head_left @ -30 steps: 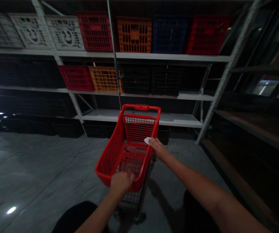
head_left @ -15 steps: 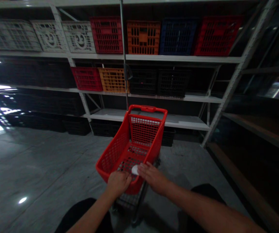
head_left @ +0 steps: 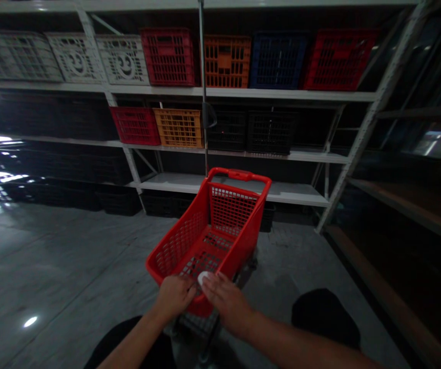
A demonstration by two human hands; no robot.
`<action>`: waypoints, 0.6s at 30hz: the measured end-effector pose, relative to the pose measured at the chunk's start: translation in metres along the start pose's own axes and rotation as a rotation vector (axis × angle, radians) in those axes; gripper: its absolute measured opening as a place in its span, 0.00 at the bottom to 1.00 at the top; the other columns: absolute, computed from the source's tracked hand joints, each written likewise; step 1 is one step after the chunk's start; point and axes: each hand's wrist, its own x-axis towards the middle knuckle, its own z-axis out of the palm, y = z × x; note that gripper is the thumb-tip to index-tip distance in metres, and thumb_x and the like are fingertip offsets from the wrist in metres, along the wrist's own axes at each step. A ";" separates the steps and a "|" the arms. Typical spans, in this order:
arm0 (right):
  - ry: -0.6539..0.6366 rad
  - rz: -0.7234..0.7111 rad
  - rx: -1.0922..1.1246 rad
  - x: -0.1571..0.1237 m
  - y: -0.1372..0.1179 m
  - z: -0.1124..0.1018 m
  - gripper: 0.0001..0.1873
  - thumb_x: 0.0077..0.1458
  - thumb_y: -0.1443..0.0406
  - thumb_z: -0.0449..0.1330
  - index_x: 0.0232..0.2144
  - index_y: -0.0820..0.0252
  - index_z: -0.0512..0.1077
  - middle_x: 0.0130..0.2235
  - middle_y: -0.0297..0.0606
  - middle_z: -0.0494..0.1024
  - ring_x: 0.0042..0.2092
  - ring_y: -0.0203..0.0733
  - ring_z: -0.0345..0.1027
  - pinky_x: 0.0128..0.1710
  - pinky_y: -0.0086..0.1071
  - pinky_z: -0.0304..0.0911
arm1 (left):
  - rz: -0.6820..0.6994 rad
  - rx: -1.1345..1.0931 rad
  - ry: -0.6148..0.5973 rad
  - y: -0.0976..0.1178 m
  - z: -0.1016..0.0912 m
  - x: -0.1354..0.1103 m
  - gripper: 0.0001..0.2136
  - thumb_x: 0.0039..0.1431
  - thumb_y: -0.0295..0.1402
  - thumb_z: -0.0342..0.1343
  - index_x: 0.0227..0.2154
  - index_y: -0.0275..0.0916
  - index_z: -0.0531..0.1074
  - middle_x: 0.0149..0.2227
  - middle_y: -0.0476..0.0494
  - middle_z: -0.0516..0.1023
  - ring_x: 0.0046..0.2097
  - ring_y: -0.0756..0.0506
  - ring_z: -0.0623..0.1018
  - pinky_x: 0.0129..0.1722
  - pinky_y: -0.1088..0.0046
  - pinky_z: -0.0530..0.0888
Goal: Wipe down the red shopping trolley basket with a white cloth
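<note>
- Gripping the near rim of the red shopping cart (head_left: pixel 239 175), the left hand (head_left: pixel 174 297) sits at lower centre, its fingers curled shut over the plastic.
- Just beside it, a small white object (head_left: pixel 204 278) sits above the near end of the cart, right at the fingertips of the right hand (head_left: pixel 228 305). The hand is spread, and there's no telling whether that's a true pinch or only a touch.
- That object looks smooth, rounded and light, so it could easily slip; it seems best taken from the sides with the fingertips.
- Across the lower left, the grey concrete floor (head_left: pixel 51 256) shines, with glare near the left edge, and runs on beneath the cart.
- Along the top of the metal shelving (head_left: pixel 370 123), white crates (head_left: pixel 76 59) give way to a red crate (head_left: pixel 168 56), an orange crate (head_left: pixel 227 61), a blue crate (head_left: pixel 277 60) and another red crate (head_left: pixel 339 59).
- One shelf down, a red crate (head_left: pixel 134 125) and a yellow crate (head_left: pixel 179 128) stand left of black crates (head_left: pixel 243 130).
</note>
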 end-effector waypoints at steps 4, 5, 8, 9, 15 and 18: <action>-0.029 0.002 -0.024 0.003 0.036 -0.008 0.25 0.58 0.70 0.46 0.58 0.65 0.54 0.59 0.42 0.59 0.62 0.39 0.41 0.61 0.42 0.43 | 0.063 -0.034 0.010 -0.012 0.001 -0.003 0.18 0.57 0.36 0.37 0.23 0.39 0.72 0.26 0.43 0.76 0.30 0.47 0.75 0.32 0.72 0.66; -0.015 0.037 -0.043 0.004 0.055 -0.011 0.24 0.57 0.70 0.47 0.57 0.64 0.55 0.58 0.43 0.61 0.62 0.39 0.43 0.61 0.42 0.43 | 0.075 -0.043 0.004 -0.014 0.001 -0.003 0.18 0.57 0.35 0.37 0.23 0.39 0.71 0.26 0.43 0.76 0.31 0.47 0.74 0.33 0.73 0.66; 0.058 0.201 -0.133 0.005 0.116 -0.022 0.25 0.54 0.75 0.47 0.55 0.67 0.59 0.55 0.47 0.65 0.60 0.43 0.49 0.59 0.47 0.46 | 0.098 -0.087 -0.029 -0.023 -0.001 -0.003 0.17 0.56 0.34 0.37 0.22 0.40 0.71 0.26 0.43 0.76 0.32 0.47 0.74 0.34 0.73 0.66; 0.084 0.251 -0.161 0.004 0.131 -0.025 0.25 0.53 0.76 0.47 0.54 0.67 0.60 0.55 0.48 0.65 0.60 0.43 0.50 0.59 0.48 0.47 | 0.099 -0.103 -0.042 -0.026 -0.002 -0.003 0.17 0.55 0.34 0.37 0.22 0.40 0.70 0.26 0.43 0.76 0.32 0.47 0.74 0.35 0.73 0.66; 0.167 0.345 -0.165 0.008 0.116 -0.011 0.31 0.50 0.78 0.45 0.58 0.69 0.55 0.58 0.48 0.60 0.62 0.43 0.45 0.58 0.46 0.48 | -0.096 -0.182 -0.116 -0.023 -0.024 0.008 0.19 0.58 0.38 0.36 0.27 0.38 0.72 0.30 0.41 0.77 0.36 0.46 0.75 0.37 0.72 0.67; 0.139 0.303 -0.132 0.017 0.077 0.008 0.30 0.52 0.76 0.46 0.59 0.69 0.52 0.59 0.47 0.58 0.62 0.42 0.42 0.59 0.45 0.49 | -0.201 -0.263 -0.029 0.009 -0.037 0.020 0.24 0.61 0.40 0.30 0.33 0.37 0.71 0.33 0.39 0.78 0.38 0.45 0.76 0.38 0.71 0.68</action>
